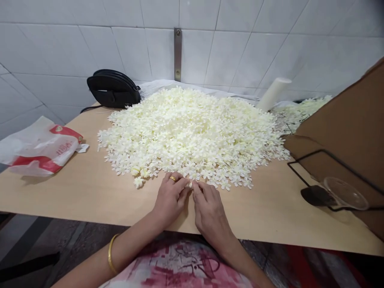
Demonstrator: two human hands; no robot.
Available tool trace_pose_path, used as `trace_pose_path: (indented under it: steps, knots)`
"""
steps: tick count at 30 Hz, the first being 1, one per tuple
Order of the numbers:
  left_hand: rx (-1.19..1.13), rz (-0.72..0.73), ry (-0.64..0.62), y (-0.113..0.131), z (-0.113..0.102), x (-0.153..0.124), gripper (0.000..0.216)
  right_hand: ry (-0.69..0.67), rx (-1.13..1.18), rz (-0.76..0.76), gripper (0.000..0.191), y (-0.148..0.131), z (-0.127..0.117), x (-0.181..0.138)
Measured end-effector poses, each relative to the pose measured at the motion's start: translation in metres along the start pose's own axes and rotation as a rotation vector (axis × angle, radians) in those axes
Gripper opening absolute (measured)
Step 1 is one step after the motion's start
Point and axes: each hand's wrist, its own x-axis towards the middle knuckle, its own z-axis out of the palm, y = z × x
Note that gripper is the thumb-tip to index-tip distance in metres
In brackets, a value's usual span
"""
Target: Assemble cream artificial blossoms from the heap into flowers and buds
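Observation:
A large heap of small cream-white fabric flowers (pixel 192 128) covers the middle of the wooden table (pixel 90 192). My left hand (pixel 171 198), with a gold ring, and my right hand (pixel 208 206) rest on the table at the heap's near edge. Their fingertips meet and pinch one small flower (pixel 190 185) between them. A gold bangle (pixel 111 253) circles my left forearm.
A white and red plastic bag (pixel 39 150) lies at the left. A black case (pixel 112 89) sits at the back left by the tiled wall. A cardboard box (pixel 345 132), a black wire stand (pixel 324 176) and a clear plastic cup (pixel 345 194) stand at the right. A white tube (pixel 273 93) leans behind the heap.

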Motion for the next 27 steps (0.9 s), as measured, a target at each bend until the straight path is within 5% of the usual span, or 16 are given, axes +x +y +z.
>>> trace_pose_path:
  steps: [12,27]
  knots:
    - [-0.031,-0.042,-0.054,0.006,0.002,-0.003,0.005,0.010,0.212,0.144,0.028,0.004,-0.004,0.002]
    - [0.031,-0.002,-0.087,0.005,-0.002,-0.015,0.008,-0.027,0.128,0.124,0.030,0.002,-0.007,0.001]
